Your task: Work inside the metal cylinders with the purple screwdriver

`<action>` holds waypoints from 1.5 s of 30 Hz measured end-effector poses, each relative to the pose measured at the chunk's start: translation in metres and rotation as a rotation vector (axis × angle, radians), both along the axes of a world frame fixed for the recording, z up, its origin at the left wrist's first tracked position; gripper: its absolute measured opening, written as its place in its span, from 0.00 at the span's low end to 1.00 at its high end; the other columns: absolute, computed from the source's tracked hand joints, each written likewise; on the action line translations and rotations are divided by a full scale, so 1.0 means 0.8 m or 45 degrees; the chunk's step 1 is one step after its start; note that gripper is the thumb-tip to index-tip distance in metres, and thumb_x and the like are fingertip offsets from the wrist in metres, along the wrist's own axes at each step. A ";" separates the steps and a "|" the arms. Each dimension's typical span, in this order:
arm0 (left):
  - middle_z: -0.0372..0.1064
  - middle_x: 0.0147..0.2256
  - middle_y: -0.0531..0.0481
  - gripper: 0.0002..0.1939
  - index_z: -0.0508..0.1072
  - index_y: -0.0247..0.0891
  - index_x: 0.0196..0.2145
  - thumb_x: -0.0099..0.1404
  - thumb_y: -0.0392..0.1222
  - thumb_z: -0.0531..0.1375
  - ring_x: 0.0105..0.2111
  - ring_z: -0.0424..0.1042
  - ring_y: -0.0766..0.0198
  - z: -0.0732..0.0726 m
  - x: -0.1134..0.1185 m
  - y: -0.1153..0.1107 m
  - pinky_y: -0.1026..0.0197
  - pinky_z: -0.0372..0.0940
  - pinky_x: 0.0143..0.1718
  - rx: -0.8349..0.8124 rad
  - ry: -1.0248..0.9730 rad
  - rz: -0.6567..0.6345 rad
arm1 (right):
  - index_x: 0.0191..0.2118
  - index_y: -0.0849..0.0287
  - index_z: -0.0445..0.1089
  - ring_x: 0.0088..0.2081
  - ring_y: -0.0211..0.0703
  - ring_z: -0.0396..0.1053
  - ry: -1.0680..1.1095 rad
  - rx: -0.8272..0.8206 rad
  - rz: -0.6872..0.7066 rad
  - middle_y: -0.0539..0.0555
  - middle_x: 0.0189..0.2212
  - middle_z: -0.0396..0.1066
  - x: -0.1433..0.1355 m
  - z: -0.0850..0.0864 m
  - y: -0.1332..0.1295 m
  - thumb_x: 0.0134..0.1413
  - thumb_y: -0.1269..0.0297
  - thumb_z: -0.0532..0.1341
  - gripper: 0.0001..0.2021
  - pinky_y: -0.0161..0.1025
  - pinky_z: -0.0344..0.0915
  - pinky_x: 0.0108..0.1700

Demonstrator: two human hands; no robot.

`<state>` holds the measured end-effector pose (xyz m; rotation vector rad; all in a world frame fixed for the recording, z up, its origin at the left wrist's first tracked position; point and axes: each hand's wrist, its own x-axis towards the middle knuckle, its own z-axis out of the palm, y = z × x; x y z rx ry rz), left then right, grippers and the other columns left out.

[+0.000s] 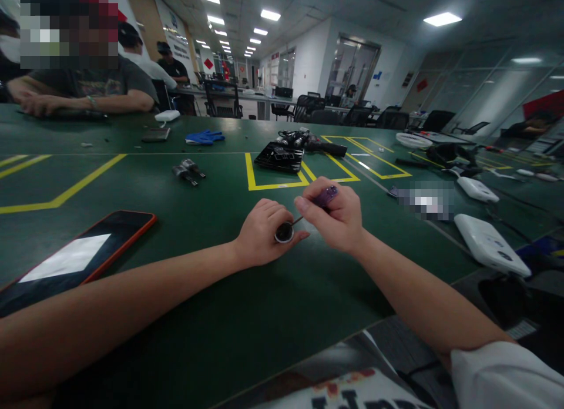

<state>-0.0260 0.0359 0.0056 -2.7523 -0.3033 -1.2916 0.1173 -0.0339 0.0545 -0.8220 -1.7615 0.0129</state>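
Purple-handled tool (pixel 326 196) in right fingers (pixel 311 211), round piece (pixel 284 233) in left (pixel 269 214).

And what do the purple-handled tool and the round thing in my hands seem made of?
The tool's handle looks like glossy plastic, from its bright highlights; the thin, straight shaft is probably metal. The round thing, smooth and pale-rimmed, could be metal or plastic.
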 end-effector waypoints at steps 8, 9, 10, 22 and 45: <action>0.66 0.23 0.49 0.16 0.64 0.35 0.26 0.59 0.52 0.56 0.26 0.65 0.63 -0.001 -0.001 -0.001 0.59 0.61 0.30 -0.016 -0.008 0.015 | 0.23 0.59 0.60 0.18 0.29 0.55 0.052 -0.013 0.005 0.44 0.18 0.57 0.002 0.000 -0.001 0.52 0.69 0.58 0.09 0.31 0.53 0.22; 0.66 0.23 0.49 0.16 0.64 0.35 0.26 0.60 0.52 0.55 0.26 0.66 0.62 -0.001 -0.001 -0.001 0.58 0.61 0.30 -0.017 -0.002 0.007 | 0.23 0.59 0.60 0.19 0.29 0.55 0.037 -0.017 0.009 0.44 0.18 0.57 0.002 -0.001 -0.001 0.52 0.70 0.58 0.09 0.31 0.53 0.22; 0.67 0.24 0.48 0.17 0.65 0.34 0.26 0.60 0.52 0.55 0.26 0.66 0.62 -0.001 -0.001 0.000 0.58 0.61 0.30 -0.019 0.004 0.001 | 0.23 0.60 0.61 0.19 0.29 0.56 0.022 -0.019 0.013 0.44 0.17 0.57 0.001 -0.002 0.000 0.51 0.70 0.58 0.09 0.31 0.54 0.23; 0.67 0.24 0.48 0.16 0.64 0.35 0.26 0.60 0.53 0.55 0.27 0.66 0.62 -0.003 -0.001 0.002 0.58 0.61 0.30 -0.048 0.027 0.010 | 0.23 0.59 0.60 0.19 0.29 0.56 0.023 -0.023 0.068 0.44 0.17 0.57 0.002 -0.003 0.000 0.51 0.69 0.58 0.08 0.31 0.55 0.22; 0.66 0.23 0.49 0.17 0.64 0.35 0.27 0.62 0.53 0.51 0.25 0.66 0.62 -0.007 0.001 0.004 0.59 0.60 0.28 0.063 -0.007 -0.002 | 0.25 0.59 0.60 0.21 0.31 0.59 -0.143 0.175 0.116 0.46 0.19 0.60 0.000 -0.002 -0.006 0.49 0.74 0.57 0.06 0.32 0.58 0.26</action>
